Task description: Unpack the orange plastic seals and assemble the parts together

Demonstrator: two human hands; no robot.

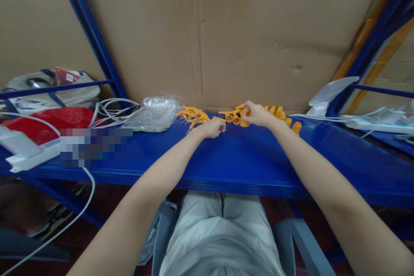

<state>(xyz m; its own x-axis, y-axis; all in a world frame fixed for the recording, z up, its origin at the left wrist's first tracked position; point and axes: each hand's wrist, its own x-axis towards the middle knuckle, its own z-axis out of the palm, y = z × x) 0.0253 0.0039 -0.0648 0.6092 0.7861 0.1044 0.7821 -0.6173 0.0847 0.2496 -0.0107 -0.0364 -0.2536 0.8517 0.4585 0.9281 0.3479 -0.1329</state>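
Note:
My left hand is closed in a pinch near the back of the blue table. An orange plastic piece shows at its far side, partly hidden by the fingers. To its left lies a pile of orange pieces with thin metal chains. My right hand reaches among more orange pieces, its thumb and index finger curled about one. Round-ended orange pieces lie just left of this hand. Behind my right wrist stands a group of short orange pieces.
Clear plastic bags lie left of the pile. White cables, a red bag and a white power strip occupy the left end. A cardboard wall closes off the back, between blue frame posts. Another cable runs at right.

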